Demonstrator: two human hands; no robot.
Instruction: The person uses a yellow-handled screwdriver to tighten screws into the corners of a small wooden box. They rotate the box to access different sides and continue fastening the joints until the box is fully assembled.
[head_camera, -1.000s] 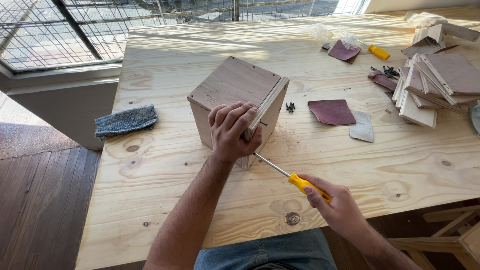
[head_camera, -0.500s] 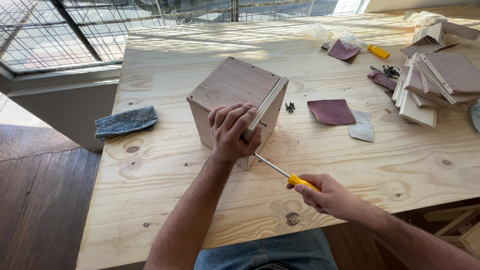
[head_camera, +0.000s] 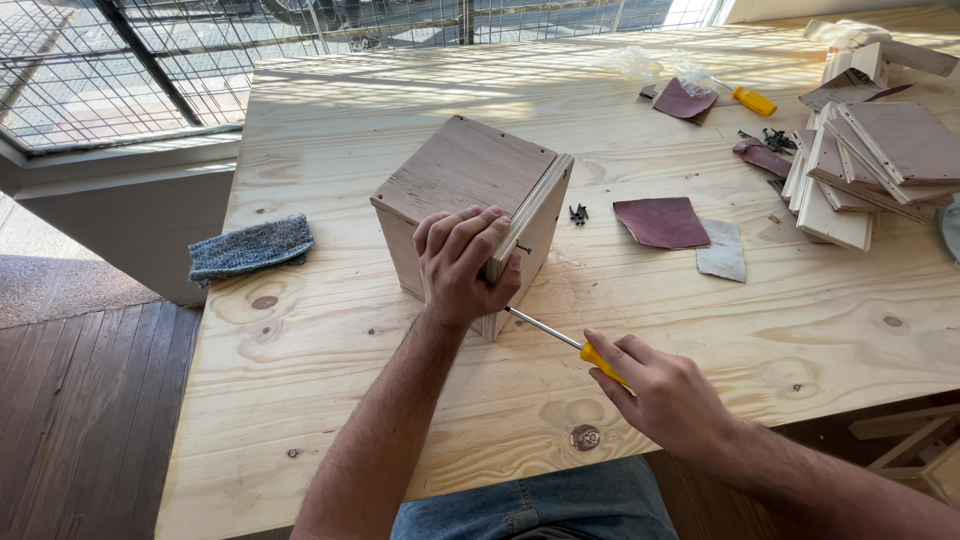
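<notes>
On a pale pine worktable (head_camera: 330, 400), a plywood box (head_camera: 465, 205) stands near the front edge, steadied by the left hand (head_camera: 462, 268), whose fingers curl closed over the top corner where a loose side panel (head_camera: 530, 215) meets the lid, apparently to keep that panel pressed flush. The right hand (head_camera: 665, 400) is wrapped shut around the yellow handle of a screwdriver (head_camera: 565, 343), its steel shaft running up and to the left so the tip meets the box's lower near edge; the tool's long axis slants from the hand toward the box. Just beyond the box lie a few dark screws (head_camera: 578, 212), then a maroon sandpaper sheet (head_camera: 660, 222). Farther right sits a stack of cut boards (head_camera: 870, 160), with a second yellow-handled screwdriver (head_camera: 750, 100) near the far edge. A folded grey cloth (head_camera: 250, 248) rests well apart at the left.
</notes>
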